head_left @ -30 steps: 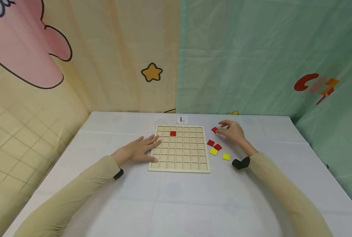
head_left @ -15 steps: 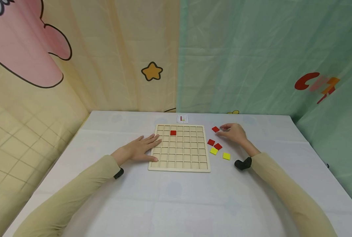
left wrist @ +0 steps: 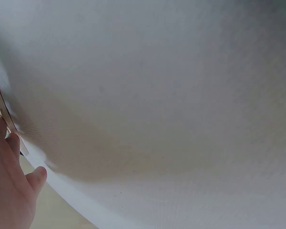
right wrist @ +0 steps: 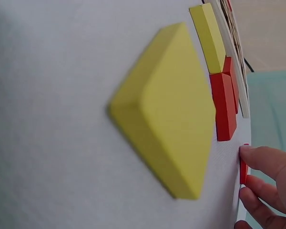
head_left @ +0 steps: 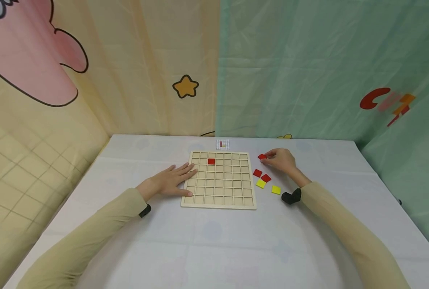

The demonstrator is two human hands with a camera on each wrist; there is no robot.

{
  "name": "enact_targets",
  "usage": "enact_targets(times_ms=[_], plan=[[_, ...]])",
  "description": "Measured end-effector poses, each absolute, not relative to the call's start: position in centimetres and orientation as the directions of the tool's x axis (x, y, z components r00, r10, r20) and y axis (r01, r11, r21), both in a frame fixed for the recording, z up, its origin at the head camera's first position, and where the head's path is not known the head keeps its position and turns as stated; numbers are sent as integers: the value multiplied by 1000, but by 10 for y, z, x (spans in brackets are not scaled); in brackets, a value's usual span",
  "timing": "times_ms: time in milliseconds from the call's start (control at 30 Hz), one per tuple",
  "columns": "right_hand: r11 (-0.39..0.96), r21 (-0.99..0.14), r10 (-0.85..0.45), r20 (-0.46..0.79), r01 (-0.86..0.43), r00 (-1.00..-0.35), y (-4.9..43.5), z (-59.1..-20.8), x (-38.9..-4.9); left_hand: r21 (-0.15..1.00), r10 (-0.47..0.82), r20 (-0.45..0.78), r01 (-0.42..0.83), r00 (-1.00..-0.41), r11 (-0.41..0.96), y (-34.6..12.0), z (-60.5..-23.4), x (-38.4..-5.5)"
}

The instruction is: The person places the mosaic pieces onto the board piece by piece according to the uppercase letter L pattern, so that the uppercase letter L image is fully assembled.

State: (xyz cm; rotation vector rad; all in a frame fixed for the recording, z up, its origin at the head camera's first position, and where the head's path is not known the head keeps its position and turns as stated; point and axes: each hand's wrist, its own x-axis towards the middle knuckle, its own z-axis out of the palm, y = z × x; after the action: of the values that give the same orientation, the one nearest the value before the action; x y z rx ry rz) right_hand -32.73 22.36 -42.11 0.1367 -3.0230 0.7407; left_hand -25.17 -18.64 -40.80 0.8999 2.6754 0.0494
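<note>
The pale wooden grid board (head_left: 218, 207) lies mid-table, with one red tile (head_left: 211, 161) in a cell of its second row. My left hand (head_left: 171, 181) rests flat with spread fingers over the board's left edge. To the right of the board, my right hand (head_left: 281, 159) pinches a red square tile (head_left: 261, 156) between thumb and fingers. In the right wrist view, the thumb sits at one edge of that red tile (right wrist: 243, 171) and the fingertips at another. Nearer me lie two more red tiles (head_left: 257, 173) and two yellow tiles (head_left: 276, 190).
A small printed grid card (head_left: 222, 144) lies just behind the board. A white cloth covers the table (head_left: 214, 249). Patterned curtains (head_left: 290, 80) hang along its back and sides. Black straps (head_left: 291, 196) are on both wrists.
My right hand drew back from the far red tile, then came left again and now grips it. The left hand and the board have stayed in place.
</note>
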Motion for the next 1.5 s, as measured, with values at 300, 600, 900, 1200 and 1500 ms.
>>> enact_targets(times_ms=[300, 600, 900, 1200, 1500], plan=[[876, -468, -107, 41, -114, -993, 221, -419, -326, 141, 598, -285, 585, -749, 799, -187, -407, -251], [865, -484, -115, 64, -131, -991, 216, -419, -320, 136, 603, -276, 590, -749, 796, -188, -409, -251], [849, -503, -132, 96, -162, -987, 205, -417, -312, 142, 602, -273, 587, -751, 797, -188, -409, -250], [828, -524, -161, 117, -198, -980, 185, -415, -307, 151, 604, -270, 587, -750, 796, -187, -407, -249], [810, -518, -233, 144, -274, -962, 155, -410, -306, 152, 600, -267, 581, -755, 799, -187, -408, -251]])
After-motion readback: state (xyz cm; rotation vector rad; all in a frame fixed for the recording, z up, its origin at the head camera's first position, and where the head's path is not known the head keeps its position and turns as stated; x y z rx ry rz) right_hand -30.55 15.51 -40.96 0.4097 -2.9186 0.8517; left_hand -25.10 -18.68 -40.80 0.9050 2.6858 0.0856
